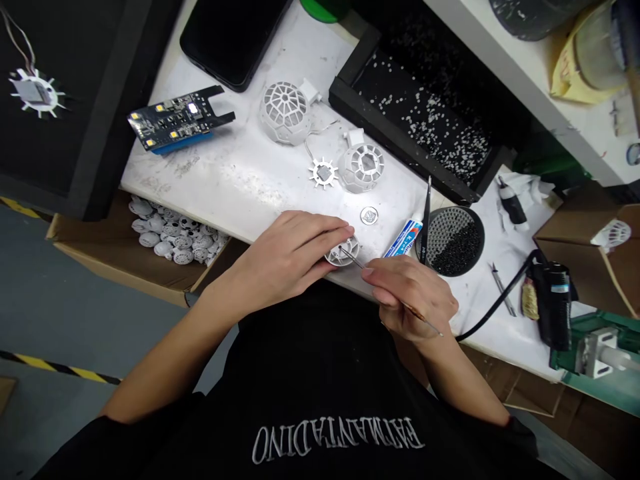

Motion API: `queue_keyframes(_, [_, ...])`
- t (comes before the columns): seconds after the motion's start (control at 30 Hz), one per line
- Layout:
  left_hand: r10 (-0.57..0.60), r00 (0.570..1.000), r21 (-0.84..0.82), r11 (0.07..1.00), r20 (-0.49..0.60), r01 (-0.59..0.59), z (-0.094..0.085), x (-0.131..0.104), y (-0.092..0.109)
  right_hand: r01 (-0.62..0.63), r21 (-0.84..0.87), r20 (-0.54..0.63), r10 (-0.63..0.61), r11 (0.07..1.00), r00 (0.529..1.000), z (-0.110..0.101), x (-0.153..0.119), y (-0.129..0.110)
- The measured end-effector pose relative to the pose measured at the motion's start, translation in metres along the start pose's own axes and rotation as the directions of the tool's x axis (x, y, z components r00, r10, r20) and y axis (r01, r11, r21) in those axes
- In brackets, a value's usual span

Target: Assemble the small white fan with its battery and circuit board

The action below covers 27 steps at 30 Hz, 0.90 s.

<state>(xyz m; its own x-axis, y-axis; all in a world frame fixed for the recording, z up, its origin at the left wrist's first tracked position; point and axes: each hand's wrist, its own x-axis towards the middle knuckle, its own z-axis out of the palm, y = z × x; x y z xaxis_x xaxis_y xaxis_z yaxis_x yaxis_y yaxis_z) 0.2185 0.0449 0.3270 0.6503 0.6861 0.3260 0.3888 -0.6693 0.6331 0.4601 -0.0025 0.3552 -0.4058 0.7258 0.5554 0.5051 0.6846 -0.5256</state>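
Note:
My left hand (pixel 295 250) is closed around the edge of a small round white plastic part (pixel 336 257) at the table's front edge, its hollow side facing up. In my right hand (pixel 415 293) is a thin pick-like metal tool (pixel 420 316), pinched between thumb and fingers. The tool's slim tip reaches inside the white part; exactly what it touches is too small to tell. Just beyond lie a small silver disc (pixel 369 215), a blue-and-white glue tube (pixel 404 239) and black tweezers (pixel 425 227) leaning on a round dish (pixel 481 233) of tiny black pieces.
Two white lattice balls (pixel 285 113) and a spoked white ring (pixel 323 173) with a wire lie ahead. A black tray (pixel 390 140) holds small white bits. Also around are a phone (pixel 233 40), a circuit board (pixel 175 119), an electric screwdriver (pixel 554 300) and a carton (pixel 130 280) of balls.

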Motion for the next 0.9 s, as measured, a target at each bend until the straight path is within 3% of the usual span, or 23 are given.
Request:
queue_keyframes(0.17, [-0.009, 0.998, -0.002, 1.000, -0.067, 0.009, 0.009, -0.002, 0.003, -0.030, 0.005, -0.113, 0.030, 1.000, 0.993, 0.008, -0.004, -0.007])
queue_keyframes(0.23, [-0.022, 0.996, 0.006, 1.000, -0.087, 0.023, 0.010, -0.003, 0.004, -0.114, 0.044, -0.176, 0.121, 0.992, 0.977, 0.012, -0.006, -0.007])
queue_keyframes(0.4, [-0.059, 0.991, 0.013, 0.998, -0.117, 0.061, 0.014, -0.002, 0.006, -0.381, 0.230, -0.289, 0.437, 0.895, 0.852, 0.020, -0.009, -0.010])
queue_keyframes(0.53, [-0.084, 0.984, -0.028, 0.996, -0.155, 0.080, 0.020, -0.003, 0.007, -0.520, 0.358, -0.272, 0.619, 0.776, 0.736, 0.020, -0.010, -0.012])
queue_keyframes(0.6, [-0.092, 0.981, -0.036, 0.995, -0.171, 0.088, 0.023, -0.004, 0.007, -0.548, 0.388, -0.250, 0.657, 0.741, 0.712, 0.019, -0.010, -0.012])
queue_keyframes(0.8, [-0.086, 0.982, -0.040, 0.996, -0.170, 0.081, 0.028, -0.006, 0.006, -0.585, 0.423, -0.164, 0.693, 0.692, 0.702, 0.012, -0.003, -0.011])
queue_keyframes(0.83, [-0.078, 0.982, -0.034, 0.997, -0.172, 0.073, 0.028, -0.006, 0.005, -0.584, 0.386, -0.156, 0.675, 0.714, 0.721, 0.008, -0.001, -0.014])
queue_keyframes(0.9, [-0.059, 0.982, -0.017, 0.998, -0.179, 0.057, 0.029, -0.005, 0.005, -0.551, 0.222, -0.112, 0.582, 0.805, 0.805, -0.005, 0.000, -0.022])
